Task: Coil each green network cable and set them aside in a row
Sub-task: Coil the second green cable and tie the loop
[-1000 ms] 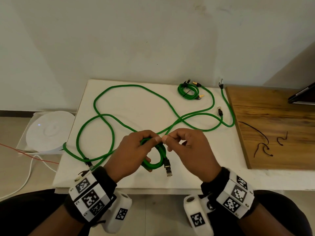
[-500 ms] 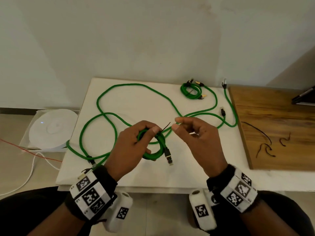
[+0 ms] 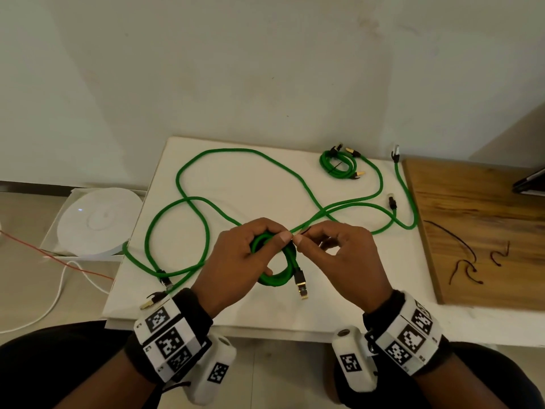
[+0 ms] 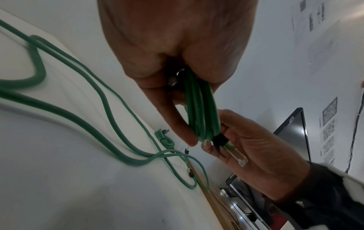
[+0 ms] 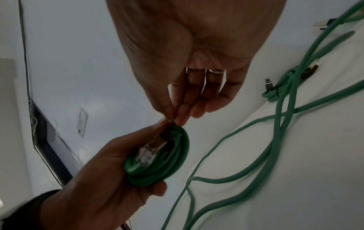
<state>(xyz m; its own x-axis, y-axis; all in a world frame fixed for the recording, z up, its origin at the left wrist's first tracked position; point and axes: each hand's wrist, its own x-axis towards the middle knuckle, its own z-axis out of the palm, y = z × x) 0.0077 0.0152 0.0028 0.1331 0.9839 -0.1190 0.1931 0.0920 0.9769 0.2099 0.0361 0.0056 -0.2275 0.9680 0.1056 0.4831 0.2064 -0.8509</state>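
Note:
A small coil of green network cable point(image 3: 280, 278) hangs above the white table's point(image 3: 295, 314) front edge, gripped by my left hand point(image 3: 280, 240), with its gold plug point(image 3: 300, 286) dangling. My right hand point(image 3: 299, 240) pinches a thin black twist tie point(image 3: 305, 230) at the top of the coil, thumb tips almost touching. The left wrist view shows the coil point(image 4: 202, 112) edge-on between my fingers. In the right wrist view the coil point(image 5: 173, 161) lies in my left palm. One tied coil point(image 3: 339, 165) sits at the table's back. Long loose green cables point(image 3: 191, 199) sprawl across the table.
A wooden board point(image 3: 477, 290) adjoins the table on the right, with several black ties point(image 3: 460, 243) on it. A white round device point(image 3: 97, 221) sits in a box on the floor to the left, beside red and white wires. A dark screen edge point(image 3: 530, 181) shows far right.
Half a second ago my right hand was drawn away from the coil, the tie end sticking up. It has come back to my left thumb and pinches the tie.

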